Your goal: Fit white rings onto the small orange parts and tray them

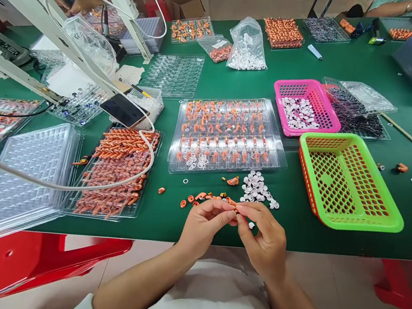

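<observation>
Both hands meet at the table's front edge, fingertips pinched together. My left hand (pixel 204 223) and my right hand (pixel 265 239) hold a small orange part (pixel 235 209) between them, mostly hidden by the fingers. Just beyond them lies a pile of white round pieces (pixel 255 186), and a loose orange part with a dark tip (pixel 233 180) is beside it. Several small orange rings (pixel 191 199) are scattered by my left hand. Farther back, a clear tray (pixel 227 170) holds rows of orange curved parts (pixel 219 126) and some white rings.
A green basket (pixel 392 221) stands right, a pink basket (pixel 333 122) with white pieces behind it. Stacked clear trays (pixel 31 166) and a tray of orange parts (pixel 110 182) lie left, crossed by a white cable (pixel 125 186). Other people's arms show at the far side.
</observation>
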